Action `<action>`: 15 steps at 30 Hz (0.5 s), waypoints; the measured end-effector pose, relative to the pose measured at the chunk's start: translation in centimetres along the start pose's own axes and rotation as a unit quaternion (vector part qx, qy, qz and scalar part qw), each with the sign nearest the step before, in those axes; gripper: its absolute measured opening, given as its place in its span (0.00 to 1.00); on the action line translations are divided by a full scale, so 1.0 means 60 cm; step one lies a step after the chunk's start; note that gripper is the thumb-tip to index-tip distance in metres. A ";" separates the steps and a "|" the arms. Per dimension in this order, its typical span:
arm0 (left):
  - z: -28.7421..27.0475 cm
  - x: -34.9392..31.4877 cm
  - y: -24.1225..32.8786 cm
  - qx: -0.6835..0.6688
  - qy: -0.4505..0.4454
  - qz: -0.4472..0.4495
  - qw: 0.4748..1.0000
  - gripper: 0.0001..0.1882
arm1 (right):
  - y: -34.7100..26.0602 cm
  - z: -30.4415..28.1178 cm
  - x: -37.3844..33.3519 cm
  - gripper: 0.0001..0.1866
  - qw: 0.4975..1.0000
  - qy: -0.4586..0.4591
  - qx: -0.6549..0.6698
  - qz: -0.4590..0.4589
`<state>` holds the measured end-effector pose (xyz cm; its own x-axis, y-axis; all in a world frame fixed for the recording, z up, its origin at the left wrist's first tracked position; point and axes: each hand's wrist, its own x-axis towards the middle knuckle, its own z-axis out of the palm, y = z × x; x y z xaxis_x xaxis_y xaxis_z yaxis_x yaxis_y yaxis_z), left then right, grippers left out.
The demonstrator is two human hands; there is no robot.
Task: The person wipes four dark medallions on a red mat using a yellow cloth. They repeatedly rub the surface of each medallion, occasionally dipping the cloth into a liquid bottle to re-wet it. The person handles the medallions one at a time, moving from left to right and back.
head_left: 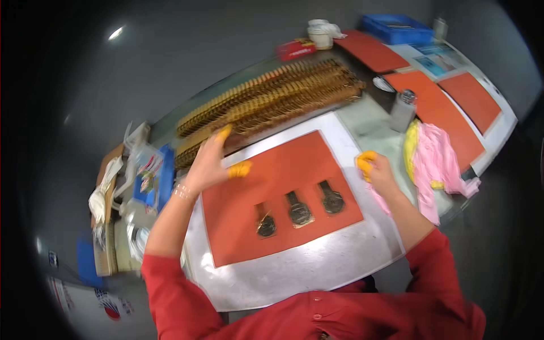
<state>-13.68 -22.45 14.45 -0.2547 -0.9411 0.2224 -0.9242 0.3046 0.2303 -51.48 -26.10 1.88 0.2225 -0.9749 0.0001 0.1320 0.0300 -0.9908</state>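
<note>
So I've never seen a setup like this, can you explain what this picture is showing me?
Sure. There's no robot, just a person in red sleeves. A wide fisheye camera on their head looks down, so straight edges bend and the arms come in from below.

On a pale board lies an orange-red mat, bearing three dark pieces with rounded ends. Behind it are long rows of brownish-gold strips. To the right are a grey bottle and a pink cloth.

The left hand is open and looks empty, near those rows. The right hand is curled, seemingly around pink material, though blur hides the detail. Both wear yellow fingertip covers.
</note>
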 end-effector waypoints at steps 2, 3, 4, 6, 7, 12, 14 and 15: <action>0.034 -0.099 0.039 -0.046 -0.104 -0.073 0.991 0.58 | 0.005 0.005 0.004 0.04 0.999 -0.028 -0.016 -0.015; 0.057 -0.146 0.052 -0.035 -0.116 -0.069 0.990 0.59 | 0.010 0.004 0.005 0.04 0.999 -0.023 -0.017 -0.023; 0.084 -0.177 0.058 -0.023 -0.122 -0.069 0.990 0.60 | 0.015 0.005 0.010 0.04 0.999 -0.023 -0.019 -0.034; 0.111 -0.216 0.086 -0.049 -0.117 -0.126 0.984 0.60 | 0.018 0.025 0.010 0.04 0.999 -0.025 -0.013 -0.040; 0.125 -0.218 0.090 -0.043 -0.105 -0.112 0.987 0.57 | 0.021 0.018 0.010 0.04 0.999 -0.019 -0.015 -0.038; 0.108 -0.217 0.124 -0.088 -0.092 -0.153 0.980 0.51 | 0.014 0.012 -0.005 0.03 0.999 0.027 -0.017 -0.013; 0.095 -0.215 0.115 -0.081 -0.070 -0.114 0.988 0.50 | 0.026 0.001 -0.002 0.02 0.999 0.023 -0.034 -0.029; 0.089 -0.211 0.105 -0.061 -0.056 -0.087 0.993 0.50 | 0.031 0.004 0.001 0.02 0.999 0.015 -0.027 -0.026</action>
<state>-17.76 -9.38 8.04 -0.1314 -0.9893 0.0638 -0.9172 0.1458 0.3707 -50.97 -26.03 0.10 0.1876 -0.9810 0.0493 0.0912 -0.0326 -0.9953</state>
